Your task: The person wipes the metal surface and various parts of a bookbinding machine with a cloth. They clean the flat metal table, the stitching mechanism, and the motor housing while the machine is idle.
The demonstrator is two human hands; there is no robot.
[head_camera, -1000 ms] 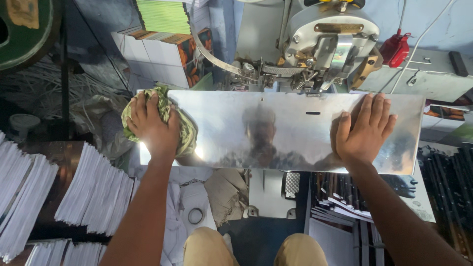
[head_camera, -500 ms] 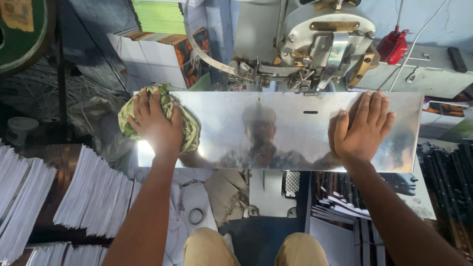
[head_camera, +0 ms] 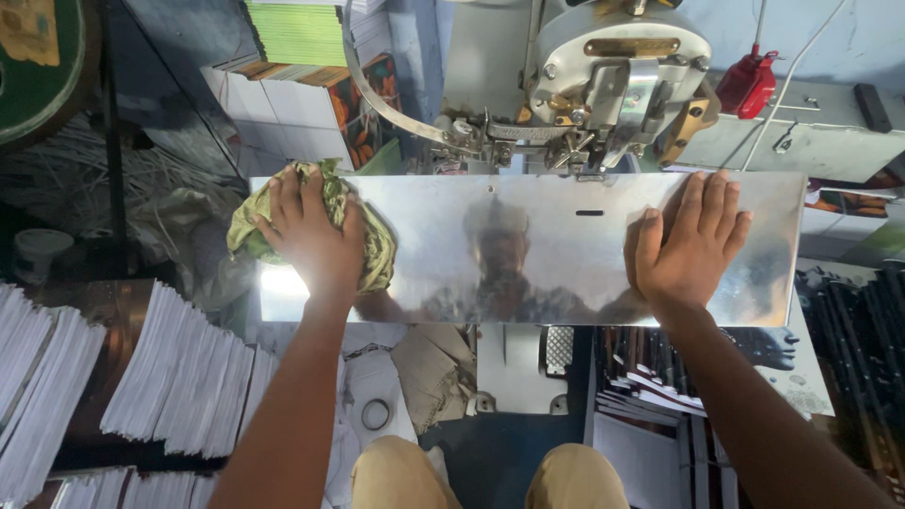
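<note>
Nearest, the person's knees show at the bottom edge, with stacks of white paper sheets fanned out to the left and darker booklets to the right. Just beyond, the left hand closes over a crumpled green cloth, pressing it onto the left end of the polished metal plate. The right hand lies open and flat, fingers spread, on the plate's right part, holding nothing. To wipe well, I judge the flat palm should bear down firmly so the plate does not shift, while the cloth travels in long overlapping passes toward it. Care is needed along the far edge, where the machine head overhangs the plate. Farther back, a red container sits at upper right.
</note>
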